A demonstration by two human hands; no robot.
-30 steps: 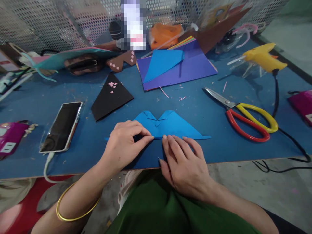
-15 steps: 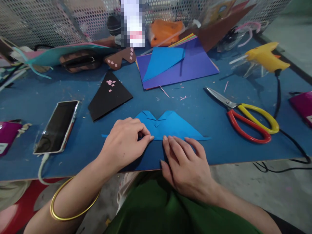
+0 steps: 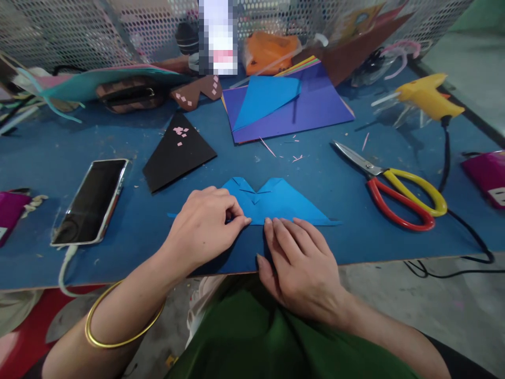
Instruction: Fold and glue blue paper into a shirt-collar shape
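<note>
A folded blue paper (image 3: 282, 202) lies on the table before me, two peaks along its far side and a narrow folded strip along its near edge. My left hand (image 3: 209, 223) covers its left part, thumb and forefinger pinched together at the near edge. On the right half of that edge rest the fingertips of my right hand (image 3: 302, 258), fingers stretched out and the thumb apart. A gold bangle (image 3: 92, 337) circles my left forearm. Scissors (image 3: 379, 171) with one red and one yellow handle lie to the right of the paper.
Beyond the paper lie a black folded paper (image 3: 177, 160) with pink bits and a purple sheet stack (image 3: 327, 100) under another blue piece. A phone (image 3: 92, 202) with a cable is at left. A yellow glue gun (image 3: 428, 97) stands at right; its cord runs near the scissors.
Both hands keep almost the same places on the blue paper. The right fingers have shifted slightly, and the whole view has moved a little.
</note>
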